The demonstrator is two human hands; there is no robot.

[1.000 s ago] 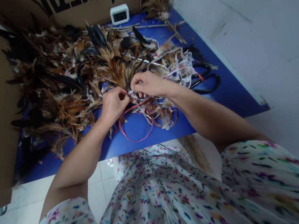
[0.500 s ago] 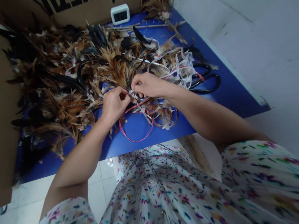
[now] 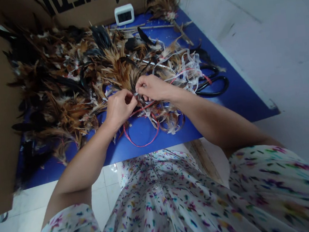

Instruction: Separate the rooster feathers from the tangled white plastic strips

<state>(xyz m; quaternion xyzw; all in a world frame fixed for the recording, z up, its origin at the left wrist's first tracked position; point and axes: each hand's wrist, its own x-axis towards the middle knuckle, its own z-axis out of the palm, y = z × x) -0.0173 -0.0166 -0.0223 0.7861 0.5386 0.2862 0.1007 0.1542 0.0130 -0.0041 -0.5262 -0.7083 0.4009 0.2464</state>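
A bundle of brown feathers (image 3: pixel 123 73) lies fanned out away from me on the blue table, its bound end between my hands. My left hand (image 3: pixel 120 107) is closed in a pinch at the left of that end. From the right, my right hand (image 3: pixel 151 88) pinches the same end, fingers curled and tips almost meeting the left ones. A small whitish bit shows between the fingertips; its exact kind is hidden. Pink string (image 3: pixel 143 146) runs out from under the hands and loops towards the table's front edge. Loose feather ends (image 3: pixel 172 123) lie below my right wrist.
A large heap of brown and black feathers (image 3: pixel 53 83) covers the left side. White ribbon (image 3: pixel 189 67) and black-handled scissors (image 3: pixel 223 85) lie to the right. Behind are a small white digital clock (image 3: pixel 124 14), thin sticks (image 3: pixel 152 27), a feather duster (image 3: pixel 165 3) and a cardboard box (image 3: pixel 89 11).
My left fingertips have shifted slightly right, closer to the right ones. My right hand has hardly moved, and the feathers and string lie nearly as before.
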